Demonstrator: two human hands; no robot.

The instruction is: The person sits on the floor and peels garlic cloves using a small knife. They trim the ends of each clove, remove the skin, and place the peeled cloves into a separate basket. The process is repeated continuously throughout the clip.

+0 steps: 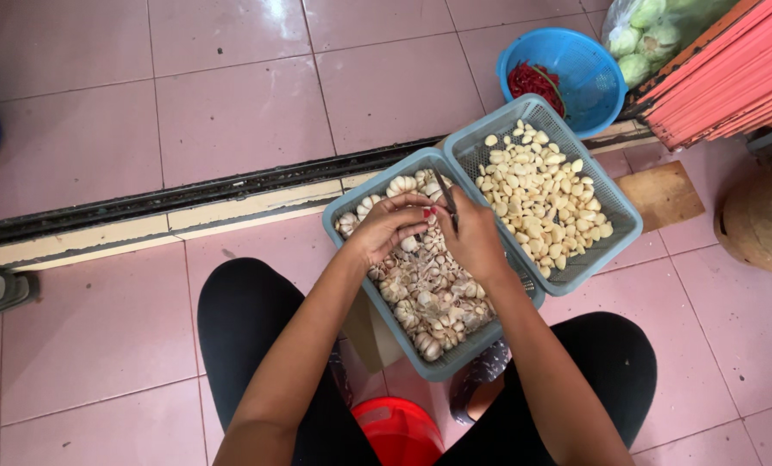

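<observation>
Two baskets touch edge to edge, open floor (231, 112) beyond; left hand (389, 226) pinches a garlic piece over the unpeeled-garlic basket (351, 243), right hand (475, 242) grips a knife (447, 197).

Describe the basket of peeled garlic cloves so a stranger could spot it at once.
Start from the person's two hands over the pink tiled floor. Two grey-blue rectangular baskets sit side by side there. Take the basket of peeled cloves, farther right: it holds smooth yellowish cloves, while its neighbour holds papery whole bulbs.
</observation>
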